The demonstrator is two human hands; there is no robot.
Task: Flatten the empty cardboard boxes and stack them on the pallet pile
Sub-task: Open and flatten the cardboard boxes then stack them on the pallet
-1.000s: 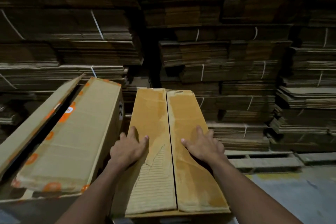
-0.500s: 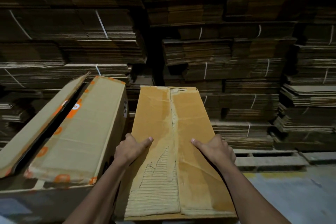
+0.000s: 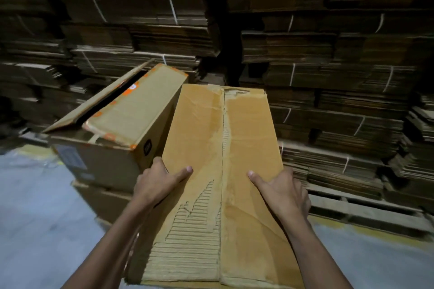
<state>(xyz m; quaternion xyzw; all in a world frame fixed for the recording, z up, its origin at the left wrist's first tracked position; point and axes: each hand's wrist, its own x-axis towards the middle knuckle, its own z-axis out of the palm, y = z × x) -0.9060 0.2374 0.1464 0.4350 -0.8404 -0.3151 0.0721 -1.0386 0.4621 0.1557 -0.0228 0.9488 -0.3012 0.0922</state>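
**Warehouse floor and markings**

Pale grey concrete floor (image 3: 35, 206) spreads at 7 and 5 o'clock. A worn yellow painted line (image 3: 366, 233) crosses it at 4 o'clock, with another yellow patch (image 3: 35, 151) at 9 o'clock.

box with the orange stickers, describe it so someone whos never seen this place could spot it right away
Before the wall of bundled flattened cardboard, two boxes stand side by side. It is the one left of the plain box gripped by the left hand and right hand. Only it has orange spots along its edges and a flap lifted open.
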